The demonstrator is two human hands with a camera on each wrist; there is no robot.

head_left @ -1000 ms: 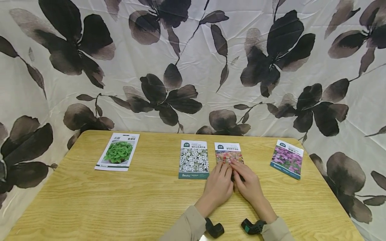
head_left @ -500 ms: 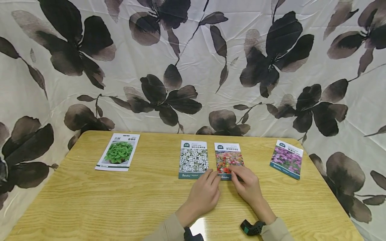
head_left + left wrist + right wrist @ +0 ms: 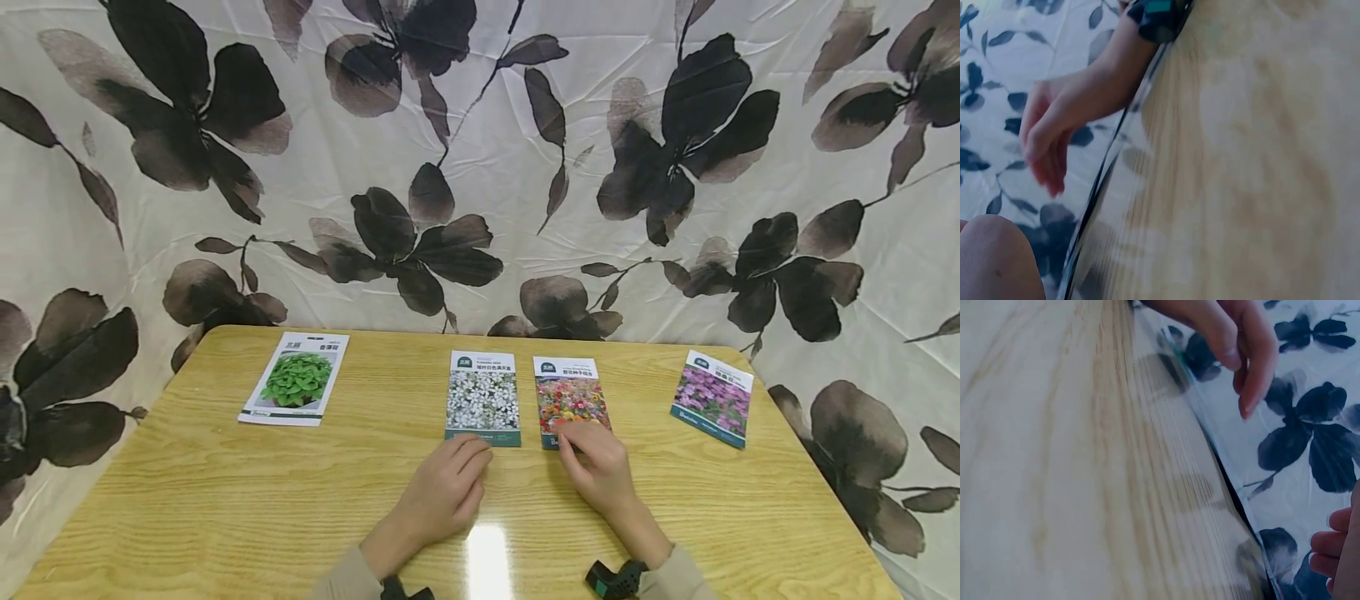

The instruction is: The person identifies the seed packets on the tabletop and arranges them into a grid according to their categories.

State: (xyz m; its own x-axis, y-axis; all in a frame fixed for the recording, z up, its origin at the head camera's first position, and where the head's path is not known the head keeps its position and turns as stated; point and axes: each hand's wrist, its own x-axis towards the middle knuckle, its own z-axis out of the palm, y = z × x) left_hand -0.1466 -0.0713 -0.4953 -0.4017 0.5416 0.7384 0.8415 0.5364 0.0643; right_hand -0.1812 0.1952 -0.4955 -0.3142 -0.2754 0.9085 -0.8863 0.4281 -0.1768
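Observation:
Two flower seed packets lie face up side by side near the middle of the table. One shows white flowers [image 3: 482,398]; the other, to its right, shows mixed red and orange flowers [image 3: 573,397]. My left hand [image 3: 444,492] has its fingertips at the lower edge of the white-flower packet, covering part of the green band. My right hand [image 3: 597,468] is over the lower part of the mixed-flower packet, fingers bent down and hiding its bottom right corner. In the left wrist view my right hand [image 3: 1063,125] hangs with fingers loosely downward. Neither wrist view shows the packets.
A seed packet with green leaves [image 3: 294,379] lies at the table's far left. Another with purple flowers [image 3: 712,398] lies angled at the far right. The wooden table [image 3: 247,500] ends at a flower-patterned cloth [image 3: 480,150] behind.
My left hand has moved left, off the mixed-flower packet to the white-flower packet's lower edge. My right hand has drawn down slightly and to the left, uncovering more of the mixed-flower packet.

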